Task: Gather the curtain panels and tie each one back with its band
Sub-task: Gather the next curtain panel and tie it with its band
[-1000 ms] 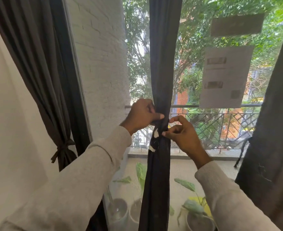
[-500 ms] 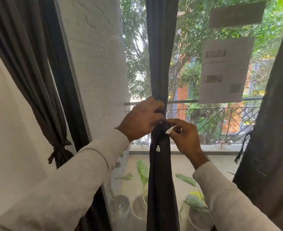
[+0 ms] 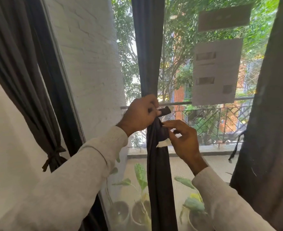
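Note:
A dark curtain panel (image 3: 148, 52) hangs gathered into a narrow column in the middle of the window. My left hand (image 3: 140, 115) grips it at waist height and pinches one end of its dark band (image 3: 165, 111), which sticks out to the right. My right hand (image 3: 182, 139) is just below and right, fingers curled against the wrapped band, next to a white tag (image 3: 164, 143). At the left, a grey curtain panel (image 3: 19, 69) hangs tied back with a knotted band (image 3: 54, 155). A third dark panel (image 3: 269, 114) hangs loose at the right, its band (image 3: 236, 145) dangling.
The window glass carries two paper sheets (image 3: 216, 72) at upper right. Outside are a white brick wall (image 3: 87, 55), a metal railing (image 3: 209, 124) and several potted plants (image 3: 140, 194) on the balcony floor. A white interior wall (image 3: 9, 147) lies at the left.
My left hand has pulled a band end out to the right of the middle panel. My right hand has dropped slightly, fingers now at the wrap by the white tag. The camera moved closer.

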